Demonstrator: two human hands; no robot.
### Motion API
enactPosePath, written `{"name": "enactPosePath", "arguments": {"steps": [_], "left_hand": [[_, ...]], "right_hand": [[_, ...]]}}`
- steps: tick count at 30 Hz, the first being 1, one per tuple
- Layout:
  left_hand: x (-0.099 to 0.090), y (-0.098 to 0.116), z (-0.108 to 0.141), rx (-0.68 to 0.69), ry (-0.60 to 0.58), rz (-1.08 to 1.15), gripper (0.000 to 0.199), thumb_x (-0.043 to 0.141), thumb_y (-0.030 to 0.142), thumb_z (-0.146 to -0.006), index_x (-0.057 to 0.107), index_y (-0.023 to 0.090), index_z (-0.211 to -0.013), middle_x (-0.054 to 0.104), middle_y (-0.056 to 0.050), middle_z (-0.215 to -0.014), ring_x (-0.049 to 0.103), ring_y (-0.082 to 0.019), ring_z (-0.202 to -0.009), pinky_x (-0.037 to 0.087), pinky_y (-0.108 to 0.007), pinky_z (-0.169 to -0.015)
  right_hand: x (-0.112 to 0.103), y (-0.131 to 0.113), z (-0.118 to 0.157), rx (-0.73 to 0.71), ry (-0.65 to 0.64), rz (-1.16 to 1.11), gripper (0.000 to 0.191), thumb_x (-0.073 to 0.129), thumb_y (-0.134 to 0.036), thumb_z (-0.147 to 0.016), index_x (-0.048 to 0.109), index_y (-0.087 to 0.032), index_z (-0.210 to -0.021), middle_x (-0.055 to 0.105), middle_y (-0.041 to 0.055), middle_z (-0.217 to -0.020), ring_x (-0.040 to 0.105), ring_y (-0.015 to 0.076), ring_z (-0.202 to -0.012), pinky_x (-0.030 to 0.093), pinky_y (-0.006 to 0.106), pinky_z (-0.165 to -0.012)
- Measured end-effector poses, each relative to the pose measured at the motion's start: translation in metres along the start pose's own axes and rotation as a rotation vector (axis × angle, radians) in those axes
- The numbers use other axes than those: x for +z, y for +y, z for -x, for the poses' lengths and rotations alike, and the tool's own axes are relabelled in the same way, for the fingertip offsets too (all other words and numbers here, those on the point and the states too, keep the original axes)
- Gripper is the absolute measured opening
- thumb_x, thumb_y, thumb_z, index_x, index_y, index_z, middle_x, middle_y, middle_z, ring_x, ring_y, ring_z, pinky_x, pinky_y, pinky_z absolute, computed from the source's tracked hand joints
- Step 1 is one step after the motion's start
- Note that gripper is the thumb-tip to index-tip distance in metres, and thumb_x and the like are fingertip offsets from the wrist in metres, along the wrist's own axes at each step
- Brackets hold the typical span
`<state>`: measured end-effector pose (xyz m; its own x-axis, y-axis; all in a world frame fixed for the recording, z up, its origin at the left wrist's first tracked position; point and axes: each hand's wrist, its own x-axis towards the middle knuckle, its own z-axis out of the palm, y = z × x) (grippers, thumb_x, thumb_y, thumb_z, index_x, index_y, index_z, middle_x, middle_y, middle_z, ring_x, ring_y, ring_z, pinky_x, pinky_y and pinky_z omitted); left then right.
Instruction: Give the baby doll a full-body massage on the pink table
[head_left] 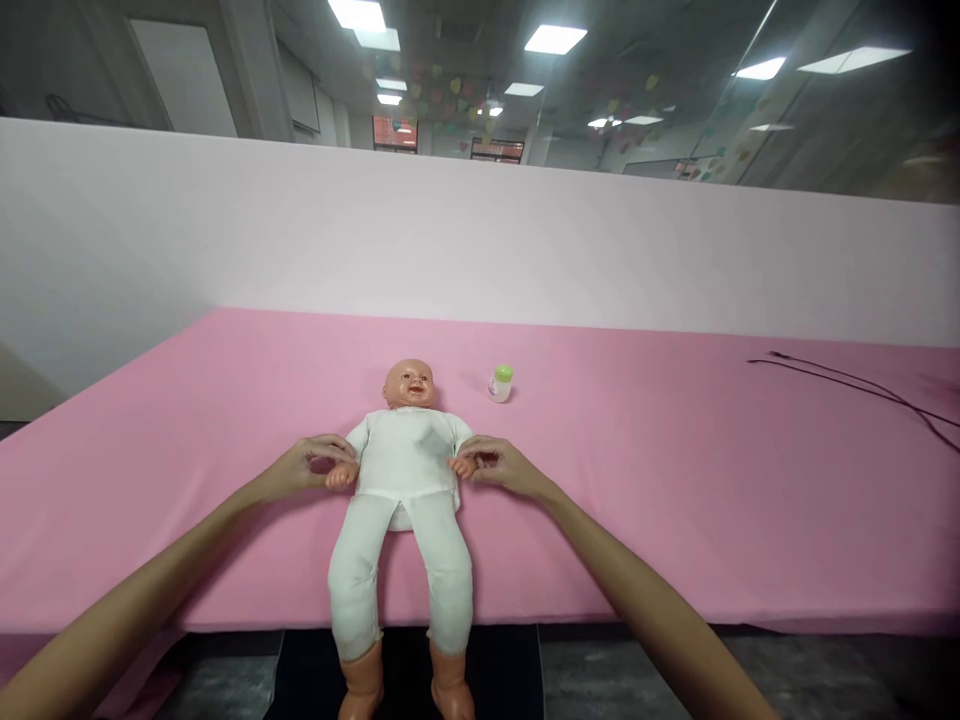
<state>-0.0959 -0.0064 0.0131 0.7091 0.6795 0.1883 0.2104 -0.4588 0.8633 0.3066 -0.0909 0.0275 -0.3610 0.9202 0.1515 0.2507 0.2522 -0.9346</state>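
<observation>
A baby doll (pixel 409 460) with a white cloth body lies on its back on the pink-covered table, its head pointing away from me. Its feet hang past the front edge. My left hand (pixel 315 465) is closed around the doll's arm on the left, just by its plastic hand (pixel 342 476). On the other side, my right hand (pixel 504 466) pinches the doll's other arm at the wrist, with the small plastic fingers (pixel 463 467) showing. A small bottle with a green cap (pixel 502 384) stands beyond my right hand, near the doll's head.
Thin black cables (pixel 847 377) lie across the table at the far right. Behind the pink tabletop (pixel 637 450) rises a low white wall (pixel 480 240) with a glass pane above it. The table's front edge runs close to my body.
</observation>
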Motion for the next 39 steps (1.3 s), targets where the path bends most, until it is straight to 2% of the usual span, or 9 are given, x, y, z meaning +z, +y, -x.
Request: {"name": "enactPosePath", "arguments": {"steps": [6,9,14,20,23,26,32,37,39], "left_hand": [[-0.017,0.013,-0.014,-0.202,0.644,0.195,0.073,0.084,0.051,-0.074,0.063,0.021,-0.137,0.072,-0.011,-0.117,0.069,-0.028,-0.108,0.059,-0.040,-0.089],[-0.031,0.001,-0.011,-0.359,0.810,0.149,0.081,0.079,0.055,-0.075,0.055,0.018,-0.143,0.072,-0.012,-0.114,0.071,-0.027,-0.100,0.060,-0.037,-0.082],[-0.042,-0.023,0.004,-0.562,0.645,-0.389,0.047,0.060,0.062,-0.085,0.073,0.019,-0.097,0.076,-0.011,-0.096,0.069,-0.029,-0.088,0.050,-0.034,-0.069],[-0.043,-0.031,0.010,-0.650,0.579,-0.653,0.059,0.047,0.068,-0.089,0.076,0.018,-0.097,0.074,-0.018,-0.105,0.066,-0.039,-0.100,0.045,-0.037,-0.066],[-0.044,-0.034,0.011,-0.612,0.649,-0.709,0.063,0.053,0.066,-0.087,0.074,0.015,-0.118,0.069,-0.023,-0.116,0.061,-0.045,-0.112,0.050,-0.045,-0.078],[-0.034,-0.025,0.005,-0.442,0.744,-0.779,0.061,0.056,0.056,-0.088,0.067,0.019,-0.134,0.062,-0.021,-0.129,0.055,-0.044,-0.123,0.049,-0.053,-0.093],[0.030,0.044,-0.059,-0.029,0.533,-0.107,0.053,0.062,0.055,-0.092,0.065,0.020,-0.132,0.067,-0.013,-0.129,0.066,-0.030,-0.114,0.052,-0.044,-0.100],[0.110,0.091,-0.157,-0.244,0.122,0.780,0.062,0.060,0.060,-0.095,0.063,0.010,-0.130,0.065,-0.024,-0.136,0.066,-0.031,-0.123,0.050,-0.042,-0.109],[0.135,0.095,-0.198,-0.353,0.093,1.007,0.067,0.050,0.063,-0.099,0.059,0.008,-0.134,0.057,-0.027,-0.146,0.061,-0.030,-0.132,0.048,-0.039,-0.111]], "right_hand": [[-0.028,0.002,-0.011,0.140,0.623,-0.186,0.050,0.083,-0.052,-0.075,0.068,-0.020,-0.110,0.074,0.0035,-0.086,0.064,0.0164,-0.070,0.052,0.029,-0.065],[-0.044,0.016,-0.008,0.266,0.756,-0.184,0.052,0.082,-0.056,-0.075,0.062,-0.020,-0.108,0.063,-0.0030,-0.062,0.054,0.0135,-0.053,0.043,0.025,-0.050],[-0.053,0.041,0.004,0.374,0.749,-0.022,0.047,0.077,-0.064,-0.075,0.058,-0.021,-0.077,0.054,-0.0037,-0.052,0.045,0.0117,-0.046,0.034,0.024,-0.043],[-0.054,0.039,0.008,0.469,0.674,0.376,0.049,0.060,-0.066,-0.088,0.055,-0.022,-0.066,0.053,-0.0014,-0.054,0.047,0.0155,-0.051,0.034,0.029,-0.051],[-0.053,0.033,0.008,0.480,0.725,0.574,0.041,0.060,-0.058,-0.090,0.068,-0.019,-0.083,0.069,0.0095,-0.088,0.060,0.0205,-0.068,0.042,0.032,-0.061],[-0.052,0.023,0.004,0.419,0.765,0.746,0.032,0.061,-0.044,-0.090,0.071,-0.020,-0.109,0.064,0.0140,-0.126,0.067,0.0245,-0.090,0.046,0.033,-0.072],[-0.062,0.001,-0.024,0.359,0.737,0.580,0.024,0.057,-0.038,-0.091,0.071,-0.023,-0.103,0.074,0.0072,-0.109,0.067,0.0254,-0.101,0.049,0.034,-0.080],[-0.074,0.002,-0.050,0.257,0.810,0.669,0.035,0.049,-0.029,-0.093,0.065,-0.017,-0.122,0.069,0.0136,-0.125,0.063,0.0275,-0.115,0.049,0.041,-0.097],[-0.078,0.009,-0.058,0.144,0.791,0.758,0.046,0.046,-0.024,-0.093,0.057,-0.013,-0.137,0.058,0.0185,-0.144,0.054,0.0296,-0.132,0.044,0.045,-0.108]]}}
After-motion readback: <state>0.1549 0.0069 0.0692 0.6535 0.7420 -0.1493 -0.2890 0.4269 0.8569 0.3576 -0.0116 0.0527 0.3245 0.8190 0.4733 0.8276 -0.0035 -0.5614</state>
